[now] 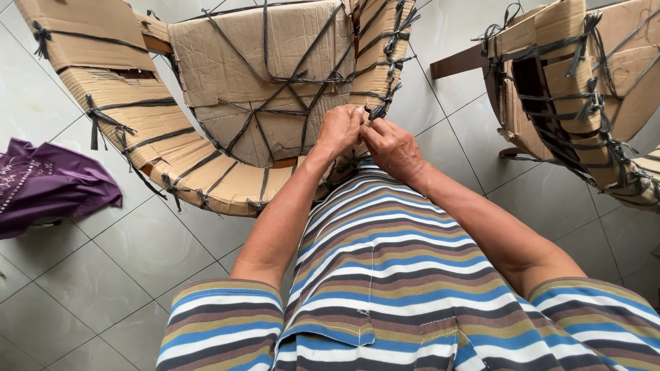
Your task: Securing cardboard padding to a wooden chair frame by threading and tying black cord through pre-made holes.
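The floor [103, 275] is of pale glossy tiles with thin grey joints. On it stands a large curved chair [227, 89], fully wrapped in brown cardboard and tied with many black straps that cross over the back panel like a star. A second wrapped chair [584, 103] stands to the right, well apart from the first, with a dark wooden part showing between its cardboard pieces. At the left edge lies a purple cloth [48, 182], crumpled on the tiles.

The person wears a striped shirt, and both arms reach forward to the near arm of the first chair. The left hand [338, 130] and the right hand [392, 145] meet there, touching each other, and their fingertips pinch a black strap [378, 108] at a knot. Both grips are narrow and closed on this strap. It seems the step in hand is working on the knot; the next move would need a firm pull with small, exact finger work. No open container is visible here; the cardboard hides what is inside it.
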